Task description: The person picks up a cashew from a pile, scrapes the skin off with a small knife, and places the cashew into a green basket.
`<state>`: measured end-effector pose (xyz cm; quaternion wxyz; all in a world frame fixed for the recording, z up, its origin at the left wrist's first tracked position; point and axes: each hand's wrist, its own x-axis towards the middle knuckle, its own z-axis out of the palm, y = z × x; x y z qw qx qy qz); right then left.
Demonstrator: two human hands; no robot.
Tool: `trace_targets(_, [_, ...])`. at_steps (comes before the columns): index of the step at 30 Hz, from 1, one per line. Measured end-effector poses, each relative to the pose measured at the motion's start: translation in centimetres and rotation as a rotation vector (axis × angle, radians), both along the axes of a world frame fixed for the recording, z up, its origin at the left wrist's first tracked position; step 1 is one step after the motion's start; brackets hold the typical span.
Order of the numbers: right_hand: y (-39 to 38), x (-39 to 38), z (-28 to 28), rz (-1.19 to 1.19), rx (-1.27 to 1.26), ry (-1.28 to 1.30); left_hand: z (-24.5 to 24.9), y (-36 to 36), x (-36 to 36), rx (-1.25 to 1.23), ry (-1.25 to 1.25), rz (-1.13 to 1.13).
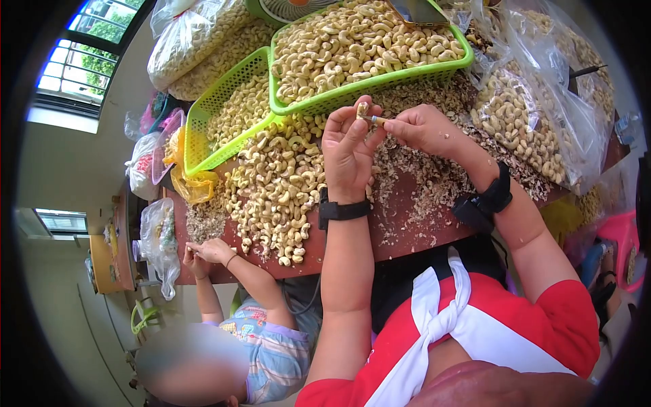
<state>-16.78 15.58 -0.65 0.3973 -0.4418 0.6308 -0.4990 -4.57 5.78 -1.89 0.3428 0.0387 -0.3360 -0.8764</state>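
Between the thumb and fingers of my left hand (347, 152) is a cashew (363, 110) with bits of brown skin on it. My right hand (426, 129) is closed round the handle of a small knife (377, 121), its short blade at the cashew. Both hands are raised over the table, in front of a large green basket (369, 83) full of pale cashews. Below and left of my left hand lies a loose heap of cashews (278, 183). Peeled skin scraps (424, 180) are spread under my right hand.
A smaller green basket (193, 139) of cashews stands left. Plastic bags of cashews (519, 115) crowd the right side, with another bag (196, 44) at back left. A phone (419, 12) rests on the large basket. Another person's hands (210, 252) work at the table's left edge.
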Motion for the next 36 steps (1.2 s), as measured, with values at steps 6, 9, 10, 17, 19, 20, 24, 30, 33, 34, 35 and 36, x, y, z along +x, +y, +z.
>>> trace_targets(6, [-0.3, -0.6, -0.4, -0.036, 0.045, 0.061, 0.1, 0.6, -0.3, 0.05, -0.078, 0.098])
trace_targets(9, [-0.3, -0.7, -0.7, -0.049, 0.034, 0.114, 0.0, 0.8, -0.5, 0.058, -0.118, 0.151])
trace_targets(10, [-0.4, -0.7, -0.8, -0.066, 0.027, 0.156, 0.0, 0.8, -0.5, 0.063, -0.137, 0.178])
trace_targets(17, [-0.3, -0.4, -0.8, -0.102, 0.022, 0.202, -0.2, 1.1, -0.8, 0.126, -0.173, 0.229])
trace_targets(19, [-0.4, -0.4, -0.9, -0.104, 0.023, 0.202, -0.2, 1.1, -0.8, 0.15, -0.167, 0.222])
trace_targets(20, [-0.4, -0.4, -0.9, -0.106, 0.021, 0.202, -0.3, 1.1, -0.7, 0.151, -0.166, 0.222])
trace_targets(24, [-0.4, -0.5, -0.9, -0.066, 0.052, 0.176, 0.1, 1.3, -0.7, 0.171, -0.174, 0.225])
trace_targets(30, [-0.5, -0.5, -1.0, -0.095, 0.052, 0.223, 0.2, 1.2, -0.7, 0.148, -0.161, 0.227])
trace_targets(33, [-0.6, -0.6, -1.6, -0.124, 0.019, 0.221, 0.3, 1.4, -0.7, 0.209, -0.156, 0.211])
trace_targets(34, [-0.6, -0.7, -1.6, -0.116, 0.014, 0.2, 0.2, 1.3, -0.7, 0.208, -0.155, 0.21])
trace_targets(35, [-0.6, -0.8, -1.7, -0.107, 0.011, 0.178, 0.0, 1.2, -0.7, 0.24, -0.155, 0.193])
trace_targets(36, [-0.6, -0.8, -1.7, -0.108, 0.012, 0.178, 0.0, 1.2, -0.6, 0.272, -0.156, 0.176])
